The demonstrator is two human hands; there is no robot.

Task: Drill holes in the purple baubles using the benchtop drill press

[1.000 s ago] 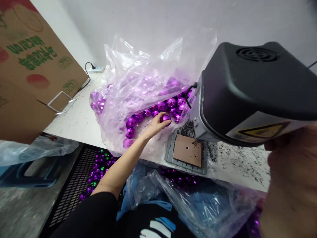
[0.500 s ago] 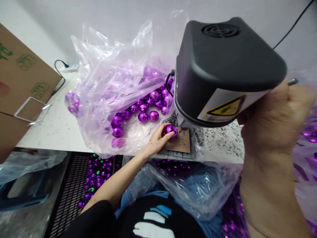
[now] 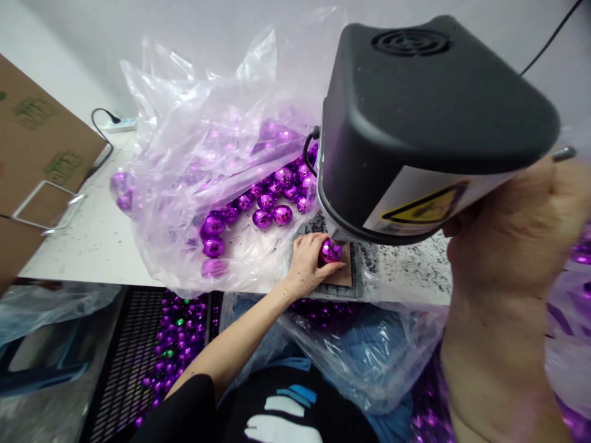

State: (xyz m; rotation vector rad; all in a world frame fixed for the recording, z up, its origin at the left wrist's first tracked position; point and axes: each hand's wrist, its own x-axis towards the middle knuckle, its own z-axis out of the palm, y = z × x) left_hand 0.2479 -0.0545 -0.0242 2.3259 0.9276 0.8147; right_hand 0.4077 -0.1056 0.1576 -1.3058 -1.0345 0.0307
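Note:
My left hand (image 3: pixel 308 264) has its fingers and thumb around a shiny purple faceted ball (image 3: pixel 331 250). The ball rests over a brown board (image 3: pixel 344 275) on a dark, speckled mat (image 3: pixel 318 229). Just above it is the lower front end of a black boxy machine (image 3: pixel 438 117) with a round vent and a yellow warning label. My right hand (image 3: pixel 519 221) is closed at the machine's right underside. Its fingers are mostly hidden, so what they grip is unclear. A metal rod end (image 3: pixel 564 154) sticks out above that hand.
Left of the mat, a clear plastic bag (image 3: pixel 170 178) spreads over several purple balls (image 3: pixel 281 214). A cardboard box (image 3: pixel 46 147) with a wire handle stands at the left. Dark crumbs dot the white table (image 3: pixel 406 271). More balls fill a black crate (image 3: pixel 120 344) below.
My left hand has shifted right with the ball and changed its hold; its thumb now lies lower, beneath the ball. The machine looks slightly larger, and the whole view has moved a little.

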